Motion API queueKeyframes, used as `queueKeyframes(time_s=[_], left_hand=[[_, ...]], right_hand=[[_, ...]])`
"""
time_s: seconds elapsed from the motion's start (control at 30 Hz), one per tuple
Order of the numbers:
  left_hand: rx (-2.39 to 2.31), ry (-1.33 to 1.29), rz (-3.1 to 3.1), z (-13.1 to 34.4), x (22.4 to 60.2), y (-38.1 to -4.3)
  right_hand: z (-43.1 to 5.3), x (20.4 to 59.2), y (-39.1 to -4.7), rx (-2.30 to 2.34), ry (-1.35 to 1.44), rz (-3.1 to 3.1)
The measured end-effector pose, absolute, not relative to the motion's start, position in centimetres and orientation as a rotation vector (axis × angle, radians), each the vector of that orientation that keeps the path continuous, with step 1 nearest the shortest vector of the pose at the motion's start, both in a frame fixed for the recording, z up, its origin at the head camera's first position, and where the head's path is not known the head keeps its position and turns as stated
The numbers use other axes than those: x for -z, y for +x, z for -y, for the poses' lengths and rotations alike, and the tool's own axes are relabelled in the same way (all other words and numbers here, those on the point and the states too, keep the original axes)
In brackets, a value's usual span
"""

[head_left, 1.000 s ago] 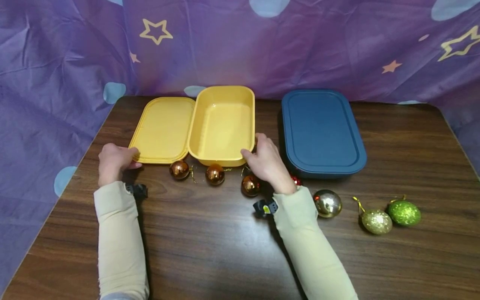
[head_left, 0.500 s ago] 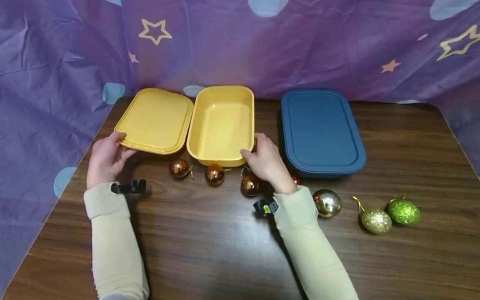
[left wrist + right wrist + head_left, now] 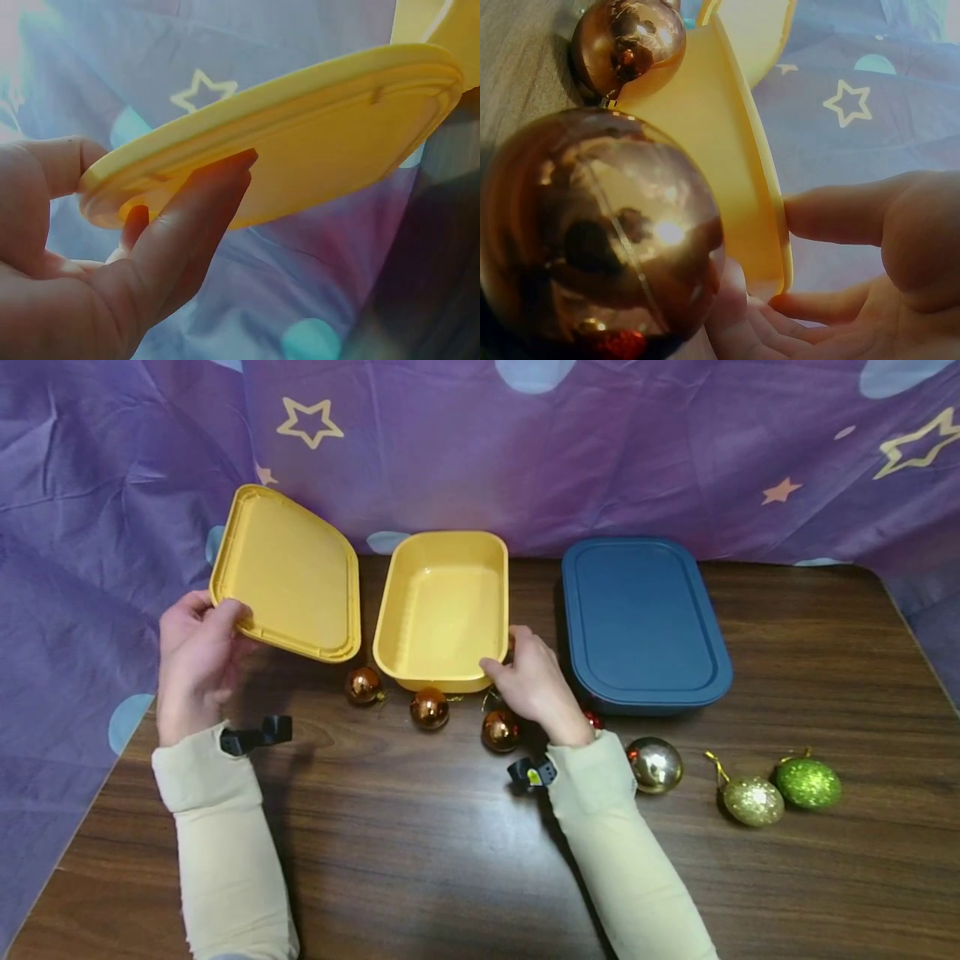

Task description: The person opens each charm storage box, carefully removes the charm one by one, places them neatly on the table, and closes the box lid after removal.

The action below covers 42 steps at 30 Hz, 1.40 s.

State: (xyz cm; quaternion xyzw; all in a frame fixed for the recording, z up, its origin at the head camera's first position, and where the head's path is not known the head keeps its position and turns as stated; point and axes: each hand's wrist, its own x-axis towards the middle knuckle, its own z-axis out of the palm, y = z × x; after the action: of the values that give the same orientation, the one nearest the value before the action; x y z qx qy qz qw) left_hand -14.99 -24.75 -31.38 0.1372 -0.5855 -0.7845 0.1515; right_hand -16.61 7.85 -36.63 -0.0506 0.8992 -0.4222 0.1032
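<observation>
My left hand (image 3: 197, 652) grips the near left corner of a yellow lid (image 3: 292, 577), thumb on its upper face and fingers beneath, as the left wrist view shows. The lid is raised off the table and tilted, left of a yellow box (image 3: 442, 610). That box stands uncovered with nothing inside. With thumb and fingers my right hand (image 3: 534, 681) holds the box's near right corner. Several shiny copper baubles lie along its near side: one at the left (image 3: 363, 685), one in the middle (image 3: 430, 708), one beside my right hand (image 3: 501, 731).
A blue lidded box (image 3: 645, 622) stands to the right. Near it lie a silver-gold bauble (image 3: 655, 766), a gold glitter ornament (image 3: 753, 802) and a green glitter ornament (image 3: 808, 785). A red bauble (image 3: 593, 720) is mostly hidden by my right wrist. Behind the table hangs a purple curtain (image 3: 585, 460).
My left hand has lifted the yellow lid from the table, moving it up and left and tilting it. The left copper bauble has shifted slightly. My right hand stays on the box.
</observation>
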Motion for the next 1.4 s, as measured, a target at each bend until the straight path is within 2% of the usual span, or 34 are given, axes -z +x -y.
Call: queueKeyframes(time_s=[0.3, 0.53, 0.73, 1.4], left_hand=[[1.994, 0.438, 1.861, 22.3, 29.6, -14.1], [1.482, 0.430, 2.271, 20.5, 28.9, -13.6], [1.197, 0.352, 2.388, 18.7, 28.7, -13.2], [0.999, 0.002, 2.400, 14.1, 30.2, -13.4]], right_hand=[[-7.8, 36.7, -16.6, 1.239, -0.140, -2.650], [-7.8, 36.7, -16.6, 1.233, -0.132, -2.647], [-7.8, 36.6, -16.6, 1.227, -0.135, -2.643], [-7.6, 36.8, -16.8, 1.202, -0.199, -2.691]])
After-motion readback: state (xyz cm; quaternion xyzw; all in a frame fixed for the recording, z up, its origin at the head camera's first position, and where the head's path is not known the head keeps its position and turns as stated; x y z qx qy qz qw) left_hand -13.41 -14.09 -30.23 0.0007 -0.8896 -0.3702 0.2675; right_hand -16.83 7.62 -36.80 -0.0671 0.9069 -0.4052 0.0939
